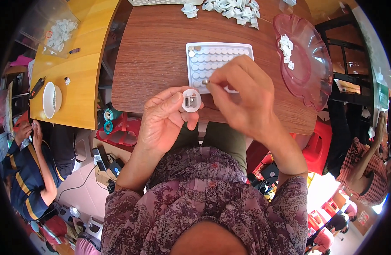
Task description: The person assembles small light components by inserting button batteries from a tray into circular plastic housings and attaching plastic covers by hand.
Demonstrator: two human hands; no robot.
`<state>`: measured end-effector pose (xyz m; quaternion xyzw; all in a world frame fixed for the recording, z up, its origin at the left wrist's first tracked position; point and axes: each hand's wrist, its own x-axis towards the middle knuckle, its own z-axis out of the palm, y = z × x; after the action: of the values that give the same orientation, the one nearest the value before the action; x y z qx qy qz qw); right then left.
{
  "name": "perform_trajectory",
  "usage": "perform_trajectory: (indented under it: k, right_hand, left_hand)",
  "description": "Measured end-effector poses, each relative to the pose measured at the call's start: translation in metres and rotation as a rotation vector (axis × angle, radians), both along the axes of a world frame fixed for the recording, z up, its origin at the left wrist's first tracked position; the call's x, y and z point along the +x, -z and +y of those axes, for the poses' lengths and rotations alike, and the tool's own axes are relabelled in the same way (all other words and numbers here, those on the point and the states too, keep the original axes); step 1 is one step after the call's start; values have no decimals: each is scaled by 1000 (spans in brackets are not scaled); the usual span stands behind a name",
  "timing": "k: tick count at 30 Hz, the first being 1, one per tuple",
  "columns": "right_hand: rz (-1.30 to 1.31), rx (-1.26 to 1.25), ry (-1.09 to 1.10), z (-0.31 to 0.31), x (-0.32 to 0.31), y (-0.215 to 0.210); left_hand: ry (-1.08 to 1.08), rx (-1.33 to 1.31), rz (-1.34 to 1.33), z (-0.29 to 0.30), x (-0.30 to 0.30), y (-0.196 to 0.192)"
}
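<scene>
My left hand (159, 117) is closed on a small round white plastic housing (192, 101), its open side up, with metal contacts showing inside. My right hand (248, 95) pinches a few small silvery discs, which look like button cells (206, 82), between thumb and forefinger, just above and right of the housing and apart from it. Beneath and beyond the right hand lies a white plastic tray (221, 47) with rows of round pockets. A few coin-like discs (192, 51) sit at its far left corner; the right hand hides part of its near right side.
White plastic parts (238, 10) lie heaped at the table's far edge. A pink scalloped dish (304, 85) with white pieces stands at the right. On the yellow table to the left are a white bowl (46, 100), a clear bin (72, 15) and a screwdriver (74, 50). Other people sit on both sides.
</scene>
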<state>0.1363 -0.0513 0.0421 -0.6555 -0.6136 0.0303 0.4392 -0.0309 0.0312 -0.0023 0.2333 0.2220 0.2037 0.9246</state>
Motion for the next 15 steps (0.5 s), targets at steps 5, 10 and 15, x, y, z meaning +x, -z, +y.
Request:
perform_trajectory:
  k: [5,10,15]
  right_hand:
    - [-141,6,-21,-19,-11,-1]
    - [-116,-79,13,-31,-8,1]
    - [2,-147,54,-40,-4,-2]
  left_hand:
    - [23,-3,4,-8,7,-9]
    - [49,54,48,-17,17,-15]
    - [60,56,97,-22,25,-17]
